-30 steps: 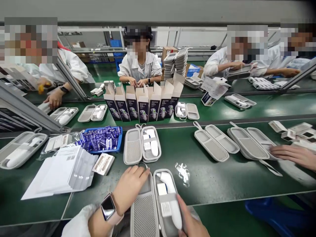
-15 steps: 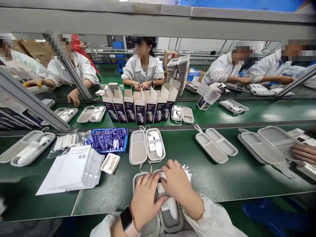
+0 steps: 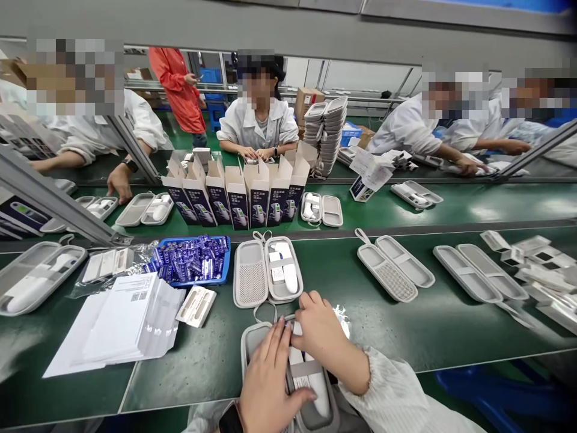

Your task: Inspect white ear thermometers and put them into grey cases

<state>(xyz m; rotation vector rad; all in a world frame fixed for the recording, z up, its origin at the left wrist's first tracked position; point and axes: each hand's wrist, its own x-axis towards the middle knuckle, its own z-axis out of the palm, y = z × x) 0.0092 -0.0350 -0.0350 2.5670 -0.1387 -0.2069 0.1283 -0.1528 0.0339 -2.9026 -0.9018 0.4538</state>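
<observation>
A grey zip case [image 3: 332,415] lies unfolded at the near bench edge, directly below my hands. In its right half rests a white infrared thermometer [image 3: 321,394] under a strap, with a small printed white piece beside it. My left hand [image 3: 265,376] lies flat across the case's middle, fingers stretched and thumb spread over the thermometer. My right hand [image 3: 324,331] curls over the top end of that half; whatever its fingertips grip is hidden. Just beyond is another unfolded case [image 3: 251,282] holding a white thermometer [image 3: 291,273] and a small white box.
Left are a blue tray [image 3: 223,278] of batteries, stacked white leaflets [image 3: 121,319] and a white battery holder [image 3: 196,305]. Unfolded cases [image 3: 392,273] lie right, near small white boxes [image 3: 541,255]. Printed cartons [image 3: 238,201] stand across the bench; co-workers in white sit beyond.
My left hand has slid slightly down, its thumb now farther right over the thermometer. My right hand stays at the case's top end. A co-worker's hand at far right has left the view.
</observation>
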